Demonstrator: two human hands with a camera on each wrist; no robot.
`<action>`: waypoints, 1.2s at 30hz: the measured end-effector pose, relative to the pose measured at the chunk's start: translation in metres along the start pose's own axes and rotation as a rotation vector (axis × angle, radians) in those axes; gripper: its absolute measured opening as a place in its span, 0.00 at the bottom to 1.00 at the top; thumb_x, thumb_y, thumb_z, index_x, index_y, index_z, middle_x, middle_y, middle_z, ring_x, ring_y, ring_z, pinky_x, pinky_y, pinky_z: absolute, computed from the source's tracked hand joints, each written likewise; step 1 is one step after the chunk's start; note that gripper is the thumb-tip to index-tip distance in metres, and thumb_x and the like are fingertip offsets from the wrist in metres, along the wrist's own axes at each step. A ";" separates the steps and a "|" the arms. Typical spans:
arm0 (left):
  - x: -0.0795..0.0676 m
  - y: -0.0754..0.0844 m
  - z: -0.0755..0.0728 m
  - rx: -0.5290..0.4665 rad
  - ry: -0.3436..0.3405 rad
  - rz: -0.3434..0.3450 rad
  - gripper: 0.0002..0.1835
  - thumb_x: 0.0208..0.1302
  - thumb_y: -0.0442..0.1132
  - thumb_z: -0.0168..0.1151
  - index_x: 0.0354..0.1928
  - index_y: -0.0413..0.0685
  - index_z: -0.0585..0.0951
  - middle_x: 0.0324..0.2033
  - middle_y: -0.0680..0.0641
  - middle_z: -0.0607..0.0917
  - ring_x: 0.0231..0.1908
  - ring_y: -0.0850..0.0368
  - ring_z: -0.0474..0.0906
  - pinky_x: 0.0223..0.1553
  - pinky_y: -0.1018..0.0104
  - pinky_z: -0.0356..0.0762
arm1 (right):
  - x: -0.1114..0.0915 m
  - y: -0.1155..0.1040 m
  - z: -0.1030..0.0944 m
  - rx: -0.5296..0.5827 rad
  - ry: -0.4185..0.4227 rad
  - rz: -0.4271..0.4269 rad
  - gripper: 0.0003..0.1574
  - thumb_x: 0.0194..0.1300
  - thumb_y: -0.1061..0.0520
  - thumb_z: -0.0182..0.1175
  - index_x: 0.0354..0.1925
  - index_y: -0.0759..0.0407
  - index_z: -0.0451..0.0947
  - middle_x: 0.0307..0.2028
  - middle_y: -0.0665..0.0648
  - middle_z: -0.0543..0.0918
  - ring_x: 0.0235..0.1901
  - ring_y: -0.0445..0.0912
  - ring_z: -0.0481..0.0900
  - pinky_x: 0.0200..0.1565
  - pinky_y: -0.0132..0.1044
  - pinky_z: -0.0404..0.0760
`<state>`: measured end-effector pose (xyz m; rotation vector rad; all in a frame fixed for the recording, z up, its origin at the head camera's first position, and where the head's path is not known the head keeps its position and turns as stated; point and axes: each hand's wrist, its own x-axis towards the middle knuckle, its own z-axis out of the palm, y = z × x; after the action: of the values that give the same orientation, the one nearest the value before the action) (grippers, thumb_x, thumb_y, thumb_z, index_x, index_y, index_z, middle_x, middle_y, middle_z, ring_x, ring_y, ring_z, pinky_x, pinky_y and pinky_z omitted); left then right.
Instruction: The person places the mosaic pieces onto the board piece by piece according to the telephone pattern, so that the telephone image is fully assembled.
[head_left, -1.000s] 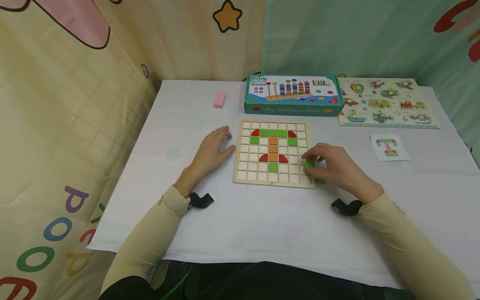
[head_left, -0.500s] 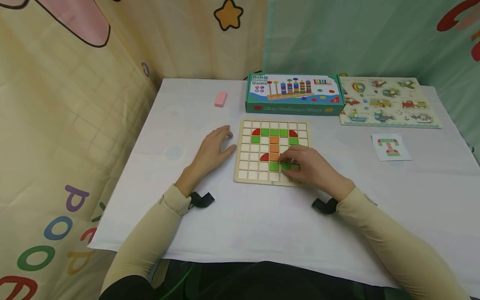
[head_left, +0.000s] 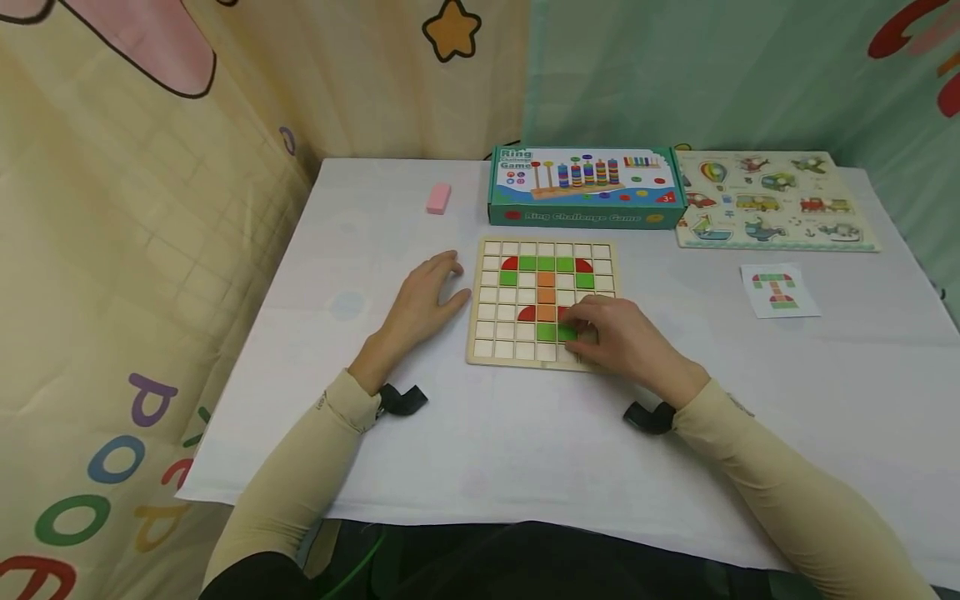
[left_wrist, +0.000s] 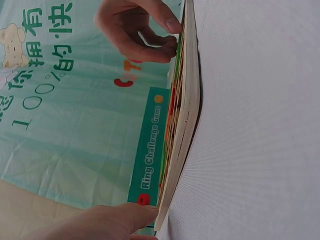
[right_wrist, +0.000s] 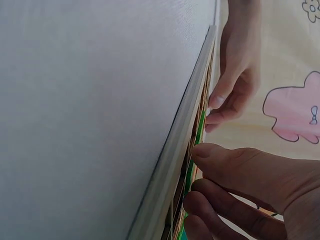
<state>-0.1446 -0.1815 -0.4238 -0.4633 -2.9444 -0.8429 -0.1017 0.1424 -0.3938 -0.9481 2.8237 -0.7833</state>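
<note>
A wooden grid board (head_left: 505,350) lies on the white table, with green, red and orange tiles in its cells. My right hand (head_left: 626,333) is over the board's lower right part. Its thumb and index finger pinch a green square tile (head_left: 567,332), which sits in the cell right of another green tile (head_left: 547,332). Fingers partly cover the red quarter-round tile above it and the cells to the right. My left hand (head_left: 420,300) rests on the table by the board's left edge, fingers relaxed, holding nothing; in the left wrist view its thumb (left_wrist: 135,216) is close to the board's edge.
Behind the board stands a green Ring Challenge Game box (head_left: 587,218). To its right lies a vehicle puzzle board (head_left: 776,208). A small pattern card (head_left: 780,292) lies at the right, and a pink block (head_left: 438,198) at the back left.
My right hand has moved left from the board's right edge with the green tile, to the cell beside the other green tile. It shifted little over the last half second. My left hand stayed put.
</note>
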 end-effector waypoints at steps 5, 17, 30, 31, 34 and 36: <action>0.000 -0.001 0.001 0.000 0.000 0.007 0.18 0.74 0.45 0.66 0.58 0.41 0.80 0.76 0.39 0.71 0.77 0.43 0.66 0.78 0.47 0.62 | -0.011 0.006 -0.005 0.017 0.037 0.016 0.16 0.59 0.63 0.77 0.48 0.60 0.88 0.40 0.55 0.89 0.38 0.49 0.83 0.43 0.45 0.84; 0.001 -0.002 0.000 -0.006 0.006 0.014 0.18 0.74 0.44 0.66 0.57 0.41 0.80 0.75 0.39 0.72 0.77 0.42 0.66 0.78 0.47 0.63 | -0.046 0.035 -0.030 0.017 0.084 0.070 0.19 0.59 0.64 0.77 0.50 0.61 0.87 0.44 0.56 0.89 0.42 0.51 0.85 0.46 0.51 0.86; 0.003 -0.004 0.002 -0.012 -0.022 0.030 0.25 0.75 0.48 0.65 0.66 0.41 0.78 0.77 0.40 0.70 0.78 0.43 0.63 0.80 0.48 0.58 | -0.063 0.057 -0.031 0.013 0.087 0.051 0.24 0.48 0.61 0.85 0.45 0.56 0.89 0.40 0.49 0.89 0.38 0.43 0.84 0.43 0.35 0.82; 0.003 -0.005 0.002 -0.009 -0.041 0.037 0.27 0.75 0.49 0.65 0.68 0.41 0.77 0.77 0.40 0.69 0.79 0.44 0.61 0.81 0.48 0.56 | -0.063 0.057 -0.031 0.012 0.084 0.047 0.24 0.48 0.61 0.85 0.45 0.56 0.89 0.39 0.49 0.88 0.38 0.43 0.83 0.42 0.35 0.82; 0.002 -0.006 0.004 0.007 -0.097 0.065 0.33 0.75 0.52 0.64 0.74 0.43 0.73 0.79 0.40 0.66 0.81 0.44 0.56 0.83 0.47 0.48 | -0.063 0.057 -0.029 0.012 0.085 0.031 0.22 0.48 0.63 0.84 0.43 0.55 0.88 0.38 0.48 0.88 0.36 0.42 0.82 0.40 0.35 0.82; 0.003 -0.006 0.004 0.020 -0.118 0.082 0.35 0.75 0.53 0.63 0.76 0.43 0.71 0.80 0.40 0.64 0.82 0.44 0.53 0.84 0.47 0.44 | -0.063 0.056 -0.029 0.010 0.090 0.019 0.20 0.49 0.64 0.84 0.41 0.55 0.89 0.37 0.48 0.88 0.35 0.42 0.82 0.39 0.36 0.82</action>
<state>-0.1485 -0.1835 -0.4293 -0.6490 -3.0129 -0.8027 -0.0882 0.2303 -0.4021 -0.9064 2.8969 -0.8581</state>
